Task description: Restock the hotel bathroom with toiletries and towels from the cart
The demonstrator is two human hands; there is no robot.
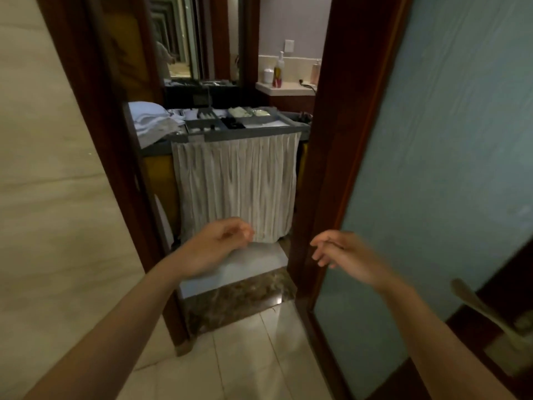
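The grey housekeeping cart [248, 133] stands just beyond the doorway, with a pleated pale curtain [235, 186] hanging down its front. White folded towels [153, 118] are piled on its top left. Small toiletry packets [248, 113] lie in the tray compartments on top. My left hand [219, 243] hovers low in front of the curtain, fingers loosely curled around nothing. My right hand [337, 248] is held out at the same height near the door frame, fingers apart and empty. Both hands are well below the cart's top.
A dark wooden door frame [326, 157] flanks the opening. A frosted-glass door [438, 174] stands open at right, its metal handle [487, 310] near my right forearm. A marble threshold [239, 298] crosses the floor. Bottles [279, 70] stand on a counter behind the cart.
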